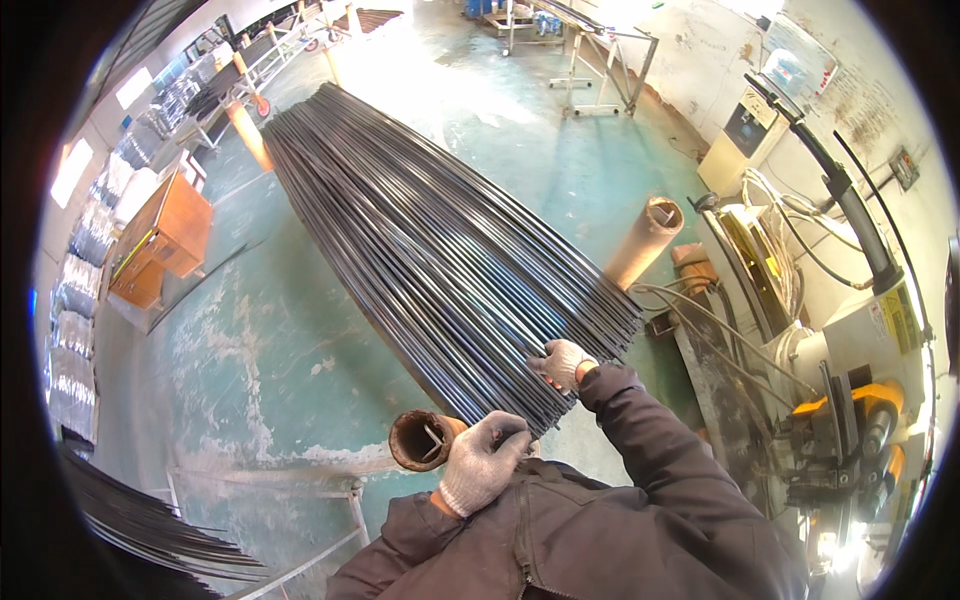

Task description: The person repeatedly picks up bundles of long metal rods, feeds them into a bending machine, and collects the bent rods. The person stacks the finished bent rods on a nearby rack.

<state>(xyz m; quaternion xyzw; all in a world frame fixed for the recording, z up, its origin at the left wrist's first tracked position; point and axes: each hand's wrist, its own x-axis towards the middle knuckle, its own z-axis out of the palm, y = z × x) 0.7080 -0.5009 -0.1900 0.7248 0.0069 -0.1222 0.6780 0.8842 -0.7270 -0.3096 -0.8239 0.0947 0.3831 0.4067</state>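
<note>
A wide bundle of long, thin dark rods (420, 240) stretches from close to my body to the far left, lying side by side above the floor. My right hand (564, 364), in a pale knitted glove, is over the near ends of the rods, its fingers bent inward. What its fingertips hold, if anything, is hidden. My left hand (485, 464), gloved too, is closed by the near left corner of the bundle, beside an upright brown tube (422, 441). Its curled fingers conceal anything inside them.
Another brown tube (645, 243) stands at the bundle's right edge, an orange one (250, 136) at its far left. Machinery with hoses (790, 290) lines the right wall. At left are a wooden desk (165, 240) and more dark rods (150, 515) on a rack.
</note>
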